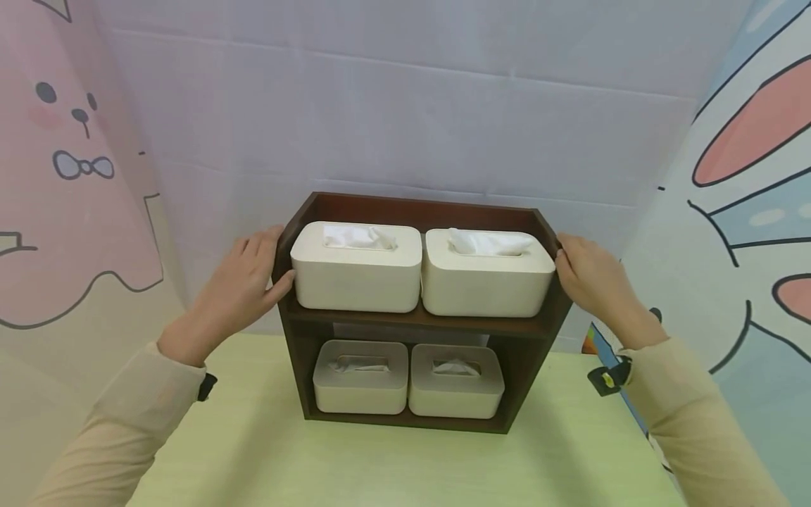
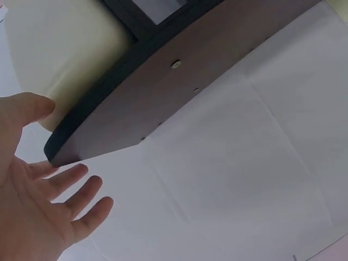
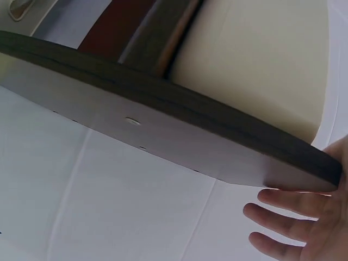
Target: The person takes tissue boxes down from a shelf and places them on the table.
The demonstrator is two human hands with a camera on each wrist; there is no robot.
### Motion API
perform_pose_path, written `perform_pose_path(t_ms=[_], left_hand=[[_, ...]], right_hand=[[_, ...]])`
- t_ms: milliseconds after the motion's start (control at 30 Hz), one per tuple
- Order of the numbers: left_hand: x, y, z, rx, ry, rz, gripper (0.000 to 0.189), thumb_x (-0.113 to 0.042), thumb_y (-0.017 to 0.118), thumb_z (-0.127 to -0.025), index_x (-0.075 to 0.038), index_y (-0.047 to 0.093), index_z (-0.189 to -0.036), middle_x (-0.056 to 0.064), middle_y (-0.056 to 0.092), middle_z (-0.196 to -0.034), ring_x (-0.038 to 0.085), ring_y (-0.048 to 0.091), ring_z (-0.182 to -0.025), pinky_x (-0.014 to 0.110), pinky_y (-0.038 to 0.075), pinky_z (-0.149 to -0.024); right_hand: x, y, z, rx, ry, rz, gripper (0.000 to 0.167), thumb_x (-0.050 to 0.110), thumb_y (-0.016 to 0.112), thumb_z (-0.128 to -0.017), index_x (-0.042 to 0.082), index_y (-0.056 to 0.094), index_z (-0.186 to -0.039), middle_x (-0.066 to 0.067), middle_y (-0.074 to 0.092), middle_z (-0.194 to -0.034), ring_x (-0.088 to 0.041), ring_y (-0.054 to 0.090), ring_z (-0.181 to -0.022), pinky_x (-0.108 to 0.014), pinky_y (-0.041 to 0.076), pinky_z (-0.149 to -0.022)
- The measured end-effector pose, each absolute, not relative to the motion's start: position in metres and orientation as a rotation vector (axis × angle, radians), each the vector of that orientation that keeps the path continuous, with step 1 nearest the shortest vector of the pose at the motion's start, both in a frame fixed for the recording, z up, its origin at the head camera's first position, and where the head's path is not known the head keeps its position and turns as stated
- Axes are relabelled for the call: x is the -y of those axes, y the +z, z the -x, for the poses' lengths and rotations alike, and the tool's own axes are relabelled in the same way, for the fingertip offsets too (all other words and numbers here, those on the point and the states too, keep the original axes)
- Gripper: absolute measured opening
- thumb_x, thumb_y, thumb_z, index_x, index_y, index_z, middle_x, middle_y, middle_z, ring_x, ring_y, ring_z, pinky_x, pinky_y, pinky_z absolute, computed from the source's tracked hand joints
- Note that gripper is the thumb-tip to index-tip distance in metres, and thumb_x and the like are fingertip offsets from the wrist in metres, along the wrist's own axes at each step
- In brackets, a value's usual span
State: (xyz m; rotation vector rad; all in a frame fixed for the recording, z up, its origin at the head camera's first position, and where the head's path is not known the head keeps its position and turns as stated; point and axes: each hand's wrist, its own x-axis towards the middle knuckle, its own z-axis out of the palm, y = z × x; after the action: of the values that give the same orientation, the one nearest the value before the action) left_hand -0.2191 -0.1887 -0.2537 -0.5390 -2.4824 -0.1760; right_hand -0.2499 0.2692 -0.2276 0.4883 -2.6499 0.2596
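A dark brown two-tier shelf [image 1: 405,421] stands on the light table and bears white tissue boxes. My left hand [image 1: 243,285] is at its upper left side panel [image 2: 125,103], thumb in front beside the upper left tissue box [image 1: 357,285]. The other fingers [image 2: 89,217] spread loosely along the panel's outer face. At the opposite side my right hand [image 1: 592,274] touches the right panel [image 3: 179,138] near its upper front edge, beside the upper right tissue box [image 1: 488,292]. Its fingers extend, slightly spread, past the outer face. White tissue shows in each box's slot.
Two more tissue boxes, a lower left one [image 1: 361,394] and a lower right one [image 1: 456,398], sit on the bottom tier. Behind the shelf hangs a white cloth [image 1: 405,127]. Cartoon-printed sheets flank the pale yellow-green table [image 1: 380,472] left and right.
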Motion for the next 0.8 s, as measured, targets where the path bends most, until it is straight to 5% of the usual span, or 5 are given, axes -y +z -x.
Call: perform_pose_path(t_ms=[333,800], left_hand=[[0.162,-0.227,0.222,2.455,-0.069,0.583,0.054,-0.028,0.046,-0.093,0.001,0.033,-0.137,0.021,0.047,-0.131,0.041,0.043,-0.116,0.054,0.034,-0.095],[0.145,-0.211,0.259,2.768,0.021,0.842,0.083,-0.064,0.045,-0.084,-0.008,0.027,-0.143,0.012,0.035,-0.143,0.034,0.032,-0.130,0.051,0.026,-0.106]], right_hand=[[-0.268,-0.218,0.263,2.744,0.260,-0.469,0.044,0.012,0.029,-0.094,-0.011,0.040,-0.130,-0.034,0.049,-0.122,-0.049,0.048,-0.109,-0.060,0.040,-0.086],[-0.266,-0.228,0.267,2.687,0.128,-0.418,0.046,0.011,0.029,-0.091,-0.011,0.043,-0.128,-0.033,0.048,-0.125,-0.052,0.045,-0.109,-0.062,0.037,-0.088]])
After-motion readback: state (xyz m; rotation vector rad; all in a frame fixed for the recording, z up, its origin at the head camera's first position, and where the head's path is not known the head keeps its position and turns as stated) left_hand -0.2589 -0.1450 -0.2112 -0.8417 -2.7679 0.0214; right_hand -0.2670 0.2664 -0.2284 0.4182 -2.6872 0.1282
